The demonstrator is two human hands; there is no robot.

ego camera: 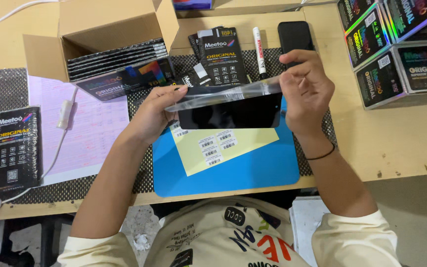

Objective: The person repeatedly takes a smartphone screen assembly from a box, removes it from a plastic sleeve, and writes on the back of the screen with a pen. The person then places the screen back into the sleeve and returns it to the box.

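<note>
My left hand (155,112) and my right hand (306,89) hold a black phone screen panel (231,114) flat between them, above the blue mat (233,173). A clear plastic film or sleeve (223,96) lies along the panel's upper edge, pinched at both ends by my fingers. Under the panel a yellow sheet (223,151) with several small barcode stickers rests on the mat.
An open cardboard box (100,24) of flat black packages stands at the back left. Black sachets (221,54), a white marker (259,49) and a black phone (295,34) lie behind. Stacked shiny boxes (396,49) sit at right, another sachet (15,148) and a white cable (65,116) at left.
</note>
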